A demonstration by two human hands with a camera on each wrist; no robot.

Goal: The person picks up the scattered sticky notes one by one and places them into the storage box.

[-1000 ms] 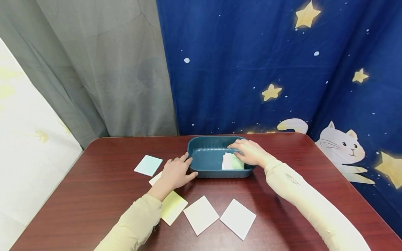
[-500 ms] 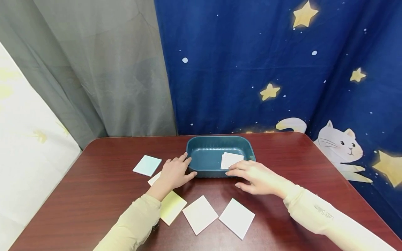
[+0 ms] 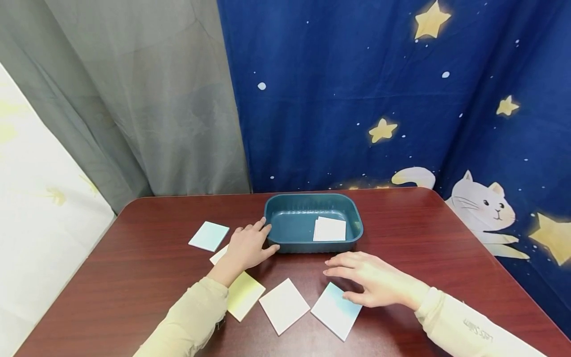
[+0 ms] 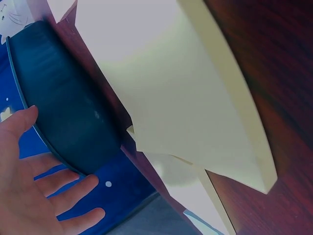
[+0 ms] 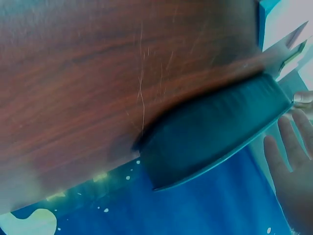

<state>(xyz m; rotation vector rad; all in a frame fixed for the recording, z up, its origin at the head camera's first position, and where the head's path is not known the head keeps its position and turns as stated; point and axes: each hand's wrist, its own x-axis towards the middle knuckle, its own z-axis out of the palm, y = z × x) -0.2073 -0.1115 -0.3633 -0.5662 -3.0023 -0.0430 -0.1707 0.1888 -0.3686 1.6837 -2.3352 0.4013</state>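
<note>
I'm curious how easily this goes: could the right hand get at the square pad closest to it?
Probably yes. The right hand looks empty, its thumb shows over one edge of that square pad, and nothing else covers it. Whether they touch is hard to tell.

A curtained-off corner; whether home or studio, I cannot tell.
A reddish-brown wood-grain surface (image 3: 134, 277) is hemmed in by cloth: a grey curtain (image 3: 178, 109) behind its left part, a blue curtain (image 3: 308, 124) with a printed cat (image 3: 484, 206) and stars (image 3: 382, 131) behind it and along its right, and a pale hanging (image 3: 35, 223) on its left.
</note>
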